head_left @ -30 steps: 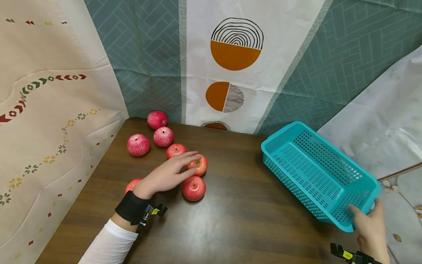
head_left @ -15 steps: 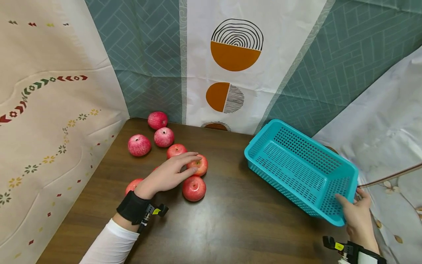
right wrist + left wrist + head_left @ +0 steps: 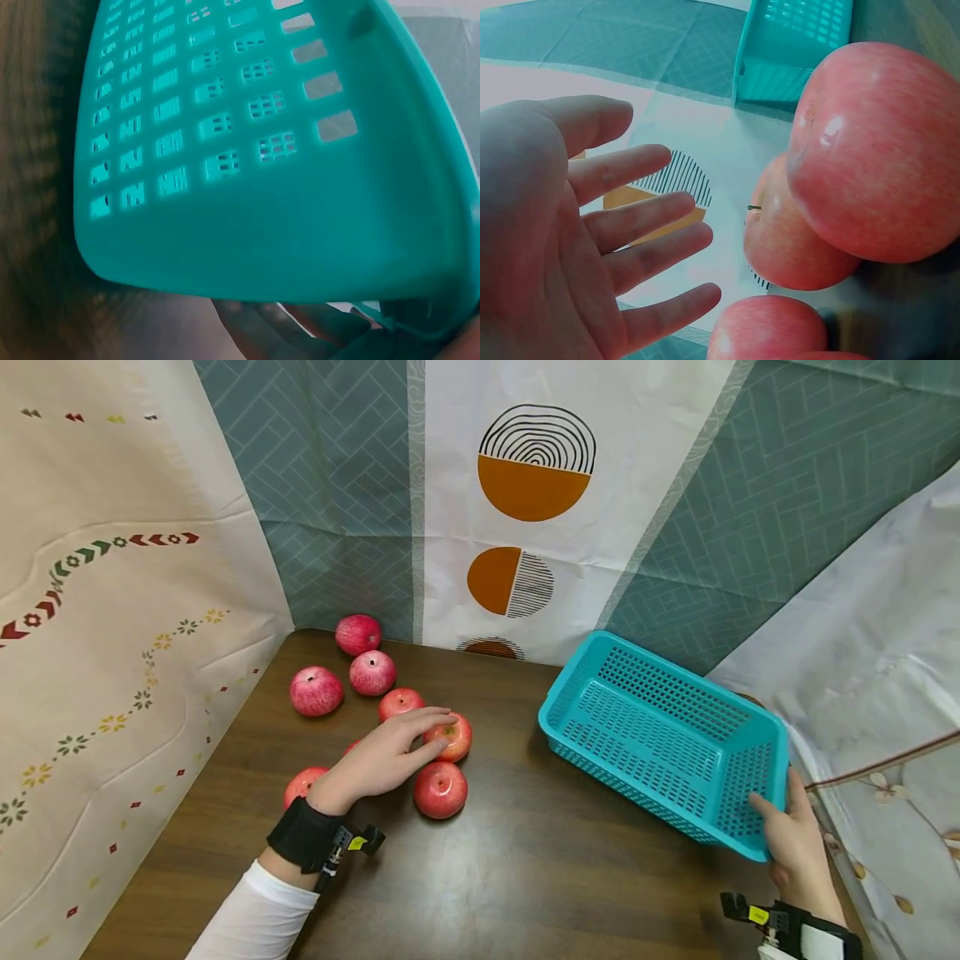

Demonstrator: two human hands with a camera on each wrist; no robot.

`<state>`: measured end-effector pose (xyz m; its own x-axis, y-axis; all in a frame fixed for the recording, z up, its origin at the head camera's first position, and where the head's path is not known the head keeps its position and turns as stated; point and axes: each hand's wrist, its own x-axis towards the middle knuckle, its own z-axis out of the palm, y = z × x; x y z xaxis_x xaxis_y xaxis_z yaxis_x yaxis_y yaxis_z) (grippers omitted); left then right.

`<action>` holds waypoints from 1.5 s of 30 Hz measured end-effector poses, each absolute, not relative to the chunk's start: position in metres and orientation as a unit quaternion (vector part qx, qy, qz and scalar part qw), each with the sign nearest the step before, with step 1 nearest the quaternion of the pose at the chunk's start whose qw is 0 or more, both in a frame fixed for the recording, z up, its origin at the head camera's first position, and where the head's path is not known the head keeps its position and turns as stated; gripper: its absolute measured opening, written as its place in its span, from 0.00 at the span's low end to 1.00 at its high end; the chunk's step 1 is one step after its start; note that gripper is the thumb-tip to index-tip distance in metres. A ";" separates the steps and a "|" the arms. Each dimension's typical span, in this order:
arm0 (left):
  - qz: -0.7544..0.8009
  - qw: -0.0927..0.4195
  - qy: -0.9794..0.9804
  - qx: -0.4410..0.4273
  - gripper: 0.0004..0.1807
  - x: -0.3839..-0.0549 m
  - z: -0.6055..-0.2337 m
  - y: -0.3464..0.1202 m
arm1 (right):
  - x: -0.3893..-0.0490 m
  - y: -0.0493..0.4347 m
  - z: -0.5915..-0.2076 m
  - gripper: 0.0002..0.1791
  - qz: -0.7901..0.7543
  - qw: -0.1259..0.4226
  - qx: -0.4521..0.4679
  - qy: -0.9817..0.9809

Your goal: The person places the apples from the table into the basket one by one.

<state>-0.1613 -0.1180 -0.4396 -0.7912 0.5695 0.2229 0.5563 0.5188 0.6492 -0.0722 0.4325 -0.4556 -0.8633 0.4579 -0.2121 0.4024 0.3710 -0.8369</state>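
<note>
My left hand (image 3: 382, 756) hovers over the apples at the left, palm down with its fingers extended. In the left wrist view the hand (image 3: 577, 225) has spread fingers with nothing between them. Close to its fingertips are a red-yellow apple (image 3: 454, 739) and a redder apple (image 3: 441, 791); a third apple (image 3: 401, 700) lies just beyond. My right hand (image 3: 798, 843) grips the near right end of an empty turquoise plastic basket (image 3: 697, 814), thumb inside the rim. In the right wrist view the fingers (image 3: 262, 330) curl under the rim of that basket (image 3: 247, 247).
Darker pink apples (image 3: 316, 691) lie toward the back left of the brown wooden table (image 3: 517, 877). Another apple (image 3: 302, 783) is partly behind the left wrist. Patterned cloths hang at the back (image 3: 645, 460), left (image 3: 97, 693) and right (image 3: 885, 652).
My right hand has drawn the basket leftward along the table, nearer the apples, and its angle has turned slightly. The left hand and the apples have stayed in place.
</note>
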 end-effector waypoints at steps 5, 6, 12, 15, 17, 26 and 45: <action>0.369 0.006 0.869 0.328 0.25 -0.161 -0.442 -0.120 | -0.081 0.423 -0.456 0.39 0.486 0.014 -0.228 -0.843; 0.370 0.006 0.869 0.329 0.24 -0.161 -0.442 -0.121 | -0.084 0.421 -0.456 0.39 0.484 0.014 -0.223 -0.846; 0.376 0.006 0.866 0.330 0.23 -0.159 -0.443 -0.125 | -0.099 0.408 -0.457 0.38 0.503 0.021 -0.214 -0.837; 0.378 0.001 0.866 0.326 0.23 -0.157 -0.443 -0.127 | -0.108 0.400 -0.456 0.38 0.509 0.019 -0.204 -0.836; 0.378 -0.003 0.866 0.326 0.23 -0.157 -0.444 -0.129 | -0.114 0.395 -0.456 0.38 0.506 0.019 -0.196 -0.840; 0.374 -0.009 0.871 0.318 0.22 -0.155 -0.447 -0.135 | -0.144 0.381 -0.456 0.37 0.503 0.005 -0.183 -0.845; 0.326 -0.005 0.890 0.320 0.23 -0.137 -0.450 -0.125 | -0.173 0.373 -0.455 0.36 0.501 -0.006 -0.139 -0.854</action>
